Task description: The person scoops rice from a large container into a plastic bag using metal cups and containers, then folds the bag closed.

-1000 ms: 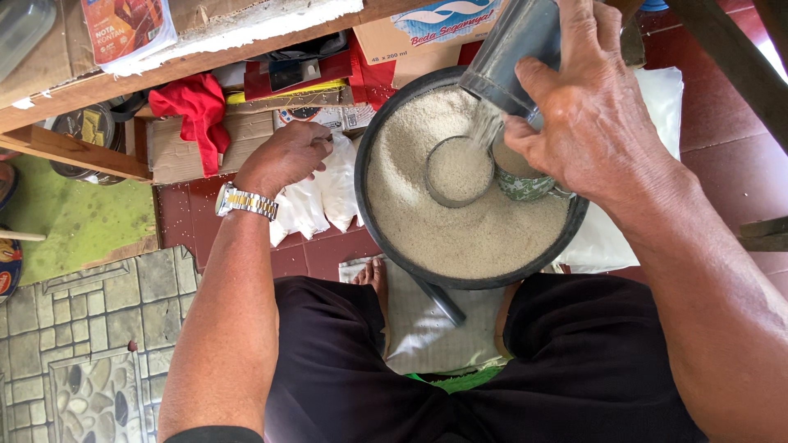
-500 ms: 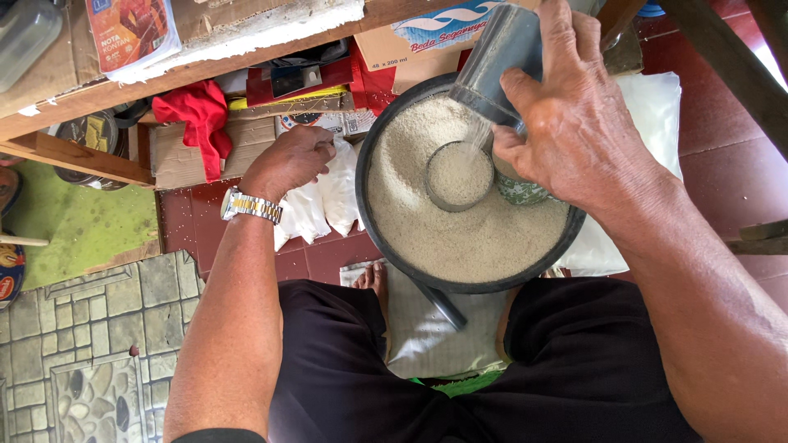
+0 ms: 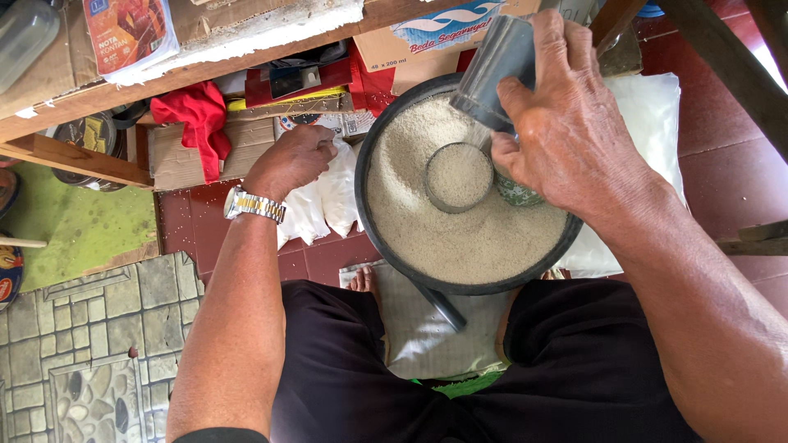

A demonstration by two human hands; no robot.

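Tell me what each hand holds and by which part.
The right hand grips a tilted grey cup around its side, over the rice basin. The left hand is closed on white plastic bags at their tops.

A basin (image 3: 386, 238) of grain sits in front of my lap, and a can (image 3: 458, 176) full of grain stands in it, near the basin's far right rim. My right hand (image 3: 566, 135) is over that rim, tilting a scoop (image 3: 492, 70) above the can. My left hand (image 3: 291, 160) is just left of the basin, on filled bags (image 3: 324, 201) lying on the floor (image 3: 185, 226). A shelf (image 3: 107, 102) runs along beyond them.
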